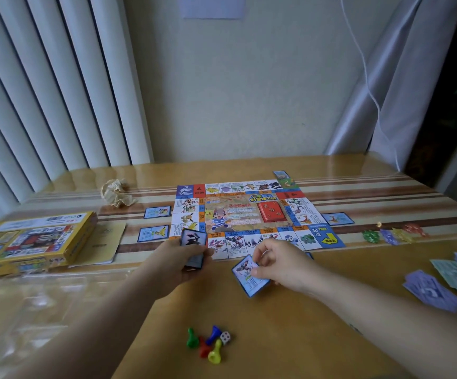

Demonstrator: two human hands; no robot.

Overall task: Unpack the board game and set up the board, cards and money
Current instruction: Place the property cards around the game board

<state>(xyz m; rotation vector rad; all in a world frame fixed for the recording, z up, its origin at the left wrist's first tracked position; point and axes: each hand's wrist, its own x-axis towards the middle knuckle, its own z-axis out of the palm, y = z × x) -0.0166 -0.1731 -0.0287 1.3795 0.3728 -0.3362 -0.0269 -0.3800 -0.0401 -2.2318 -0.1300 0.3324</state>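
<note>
The game board (pixel 249 214) lies unfolded flat in the middle of the table, with a red card stack (pixel 272 212) on its centre. My left hand (pixel 178 262) grips a deck of blue-edged cards (pixel 193 248) at the board's near left corner. My right hand (pixel 279 265) pinches a single blue card (pixel 246 277) just in front of the board's near edge. Blue cards lie beside the board: two on the left (pixel 157 212) (pixel 153 233), one on the right (pixel 338 218), one at the far right corner (pixel 281 175). Paper money (pixel 435 289) lies in piles at the right.
The yellow game box (pixel 30 239) sits at the left with a booklet (pixel 104 244) beside it. A crumpled paper ball (pixel 116 192) lies behind. Several coloured pawns and a die (pixel 209 343) stand near me. Small coloured paper pieces (pixel 394 233) lie right of the board. Clear plastic wrap (pixel 30 302) covers the near left.
</note>
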